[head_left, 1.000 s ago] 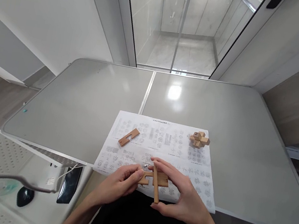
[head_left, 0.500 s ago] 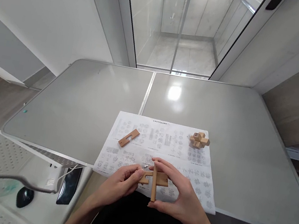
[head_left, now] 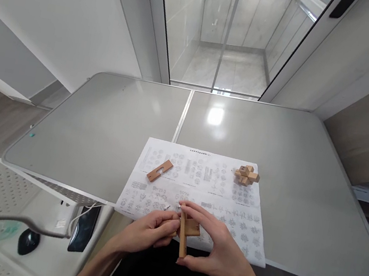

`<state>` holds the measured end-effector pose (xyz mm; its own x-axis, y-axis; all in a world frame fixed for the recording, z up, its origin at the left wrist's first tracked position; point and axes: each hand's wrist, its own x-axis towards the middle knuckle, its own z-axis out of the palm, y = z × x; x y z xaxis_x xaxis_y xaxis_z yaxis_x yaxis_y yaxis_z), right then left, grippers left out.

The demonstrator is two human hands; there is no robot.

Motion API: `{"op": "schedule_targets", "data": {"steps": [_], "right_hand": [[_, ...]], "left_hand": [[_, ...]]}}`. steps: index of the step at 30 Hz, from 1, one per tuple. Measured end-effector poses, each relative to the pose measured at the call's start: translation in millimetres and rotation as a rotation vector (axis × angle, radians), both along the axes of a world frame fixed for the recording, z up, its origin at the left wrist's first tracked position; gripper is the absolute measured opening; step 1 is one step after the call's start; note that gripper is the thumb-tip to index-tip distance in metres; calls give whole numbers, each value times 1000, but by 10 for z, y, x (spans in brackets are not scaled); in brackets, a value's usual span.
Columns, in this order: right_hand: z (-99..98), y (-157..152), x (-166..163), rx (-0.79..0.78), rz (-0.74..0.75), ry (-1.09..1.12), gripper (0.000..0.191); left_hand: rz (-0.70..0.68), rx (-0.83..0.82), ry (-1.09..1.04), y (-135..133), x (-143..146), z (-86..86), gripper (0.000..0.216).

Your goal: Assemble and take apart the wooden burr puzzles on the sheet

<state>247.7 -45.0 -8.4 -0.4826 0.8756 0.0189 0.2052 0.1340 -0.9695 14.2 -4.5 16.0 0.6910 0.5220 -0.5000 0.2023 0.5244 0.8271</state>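
Note:
Both my hands hold two flat wooden puzzle pieces point(head_left: 185, 231) crossed into each other, just over the table's near edge. My left hand point(head_left: 146, 231) pinches the left end of the flat-lying piece. My right hand point(head_left: 218, 248) grips the slat that stands on edge through it, fingers above and thumb below. On the printed instruction sheet point(head_left: 198, 178) a third slotted wooden piece point(head_left: 159, 170) lies loose at the left, and an assembled wooden burr puzzle point(head_left: 247, 174) sits at its right corner.
The grey table point(head_left: 100, 128) has a seam down its middle. At lower left stands a white perforated cart point(head_left: 0, 191) with a dark phone-like object point(head_left: 82, 234), a black mouse point(head_left: 26, 242) and a cable. A glass door is behind the table.
My hands drew the crossed pieces slightly toward me and left. The upright slat turned from slanted to nearly straight and sits further into the flat piece.

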Motion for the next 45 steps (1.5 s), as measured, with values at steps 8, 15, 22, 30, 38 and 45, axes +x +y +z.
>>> {"op": "schedule_targets", "data": {"steps": [8,15,22,30,38,45], "right_hand": [[-1,33,-66,-10,-2,-11,93],[-53,25,-141,-14,-8,0,94],[-50,100,-270,-36,27,33,90],[-51,663,-457,-35,-57,202,44],[-345,1357,-807,581,11,-390,40],[-377,1464,-815,573,51,-515,9]], "left_hand": [[58,-50,-8,-25,-41,-47,49],[74,-69,-35,-22,-113,-107,49],[136,-63,-63,-50,-248,-129,47],[572,82,-79,-56,-428,-210,44],[811,193,-93,187,-330,-122,39],[879,242,-104,313,-243,-124,39]]}}
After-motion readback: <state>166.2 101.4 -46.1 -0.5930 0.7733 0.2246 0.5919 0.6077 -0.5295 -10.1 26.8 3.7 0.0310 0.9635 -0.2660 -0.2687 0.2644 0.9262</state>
